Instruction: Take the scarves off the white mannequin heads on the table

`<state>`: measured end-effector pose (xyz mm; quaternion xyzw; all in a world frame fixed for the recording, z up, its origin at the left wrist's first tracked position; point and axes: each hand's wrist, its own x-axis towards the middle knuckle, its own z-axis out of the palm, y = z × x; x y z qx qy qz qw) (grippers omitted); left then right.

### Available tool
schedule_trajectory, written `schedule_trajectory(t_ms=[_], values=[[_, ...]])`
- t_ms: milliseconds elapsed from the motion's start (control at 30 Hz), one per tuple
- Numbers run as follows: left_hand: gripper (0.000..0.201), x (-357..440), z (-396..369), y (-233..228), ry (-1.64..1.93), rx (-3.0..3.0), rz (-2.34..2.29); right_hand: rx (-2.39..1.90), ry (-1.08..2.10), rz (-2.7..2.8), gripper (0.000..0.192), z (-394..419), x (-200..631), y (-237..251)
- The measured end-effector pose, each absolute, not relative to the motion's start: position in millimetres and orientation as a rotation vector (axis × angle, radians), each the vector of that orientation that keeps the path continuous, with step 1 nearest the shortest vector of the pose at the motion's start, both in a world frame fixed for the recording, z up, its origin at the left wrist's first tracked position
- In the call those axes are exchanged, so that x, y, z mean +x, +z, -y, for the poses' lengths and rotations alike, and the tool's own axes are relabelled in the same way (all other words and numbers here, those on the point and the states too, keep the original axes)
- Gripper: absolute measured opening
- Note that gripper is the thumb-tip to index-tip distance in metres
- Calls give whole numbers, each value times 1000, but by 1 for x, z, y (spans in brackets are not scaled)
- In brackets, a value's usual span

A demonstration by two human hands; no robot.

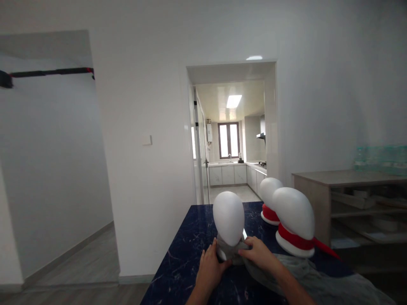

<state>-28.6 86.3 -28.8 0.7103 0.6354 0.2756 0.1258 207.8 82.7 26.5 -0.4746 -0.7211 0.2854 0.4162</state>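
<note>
A white foam mannequin head stands on the dark blue marble table, with a grey cloth wrapped around its neck. My left hand grips the cloth at the left side of the neck. My right hand pinches the same cloth at the right side. The cloth trails off to the right across the table. Two more white heads stand to the right, one near and one farther back, each with a red scarf around its neck.
A wooden shelf unit with stacked items stands at the right. Ahead, a doorway opens onto a kitchen. A white wall with a switch is at the left, and bare floor lies beside the table.
</note>
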Motion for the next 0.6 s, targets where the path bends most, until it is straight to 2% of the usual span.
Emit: schedule_trajectory(t_ms=[100,233,433,600], values=[[99,-28,-85,-28,776,2056,-1853,-1214,841,1899,22,-77,219,32],[99,-29,-83,-27,786,2047,-1834,-1241,971,1989,17,-55,230,33],[97,-30,-84,-29,802,2046,-1807,-1312,831,2029,19,-4,239,23],[99,-30,-85,-29,800,2050,-1797,-1347,768,1939,27,4,243,-1]])
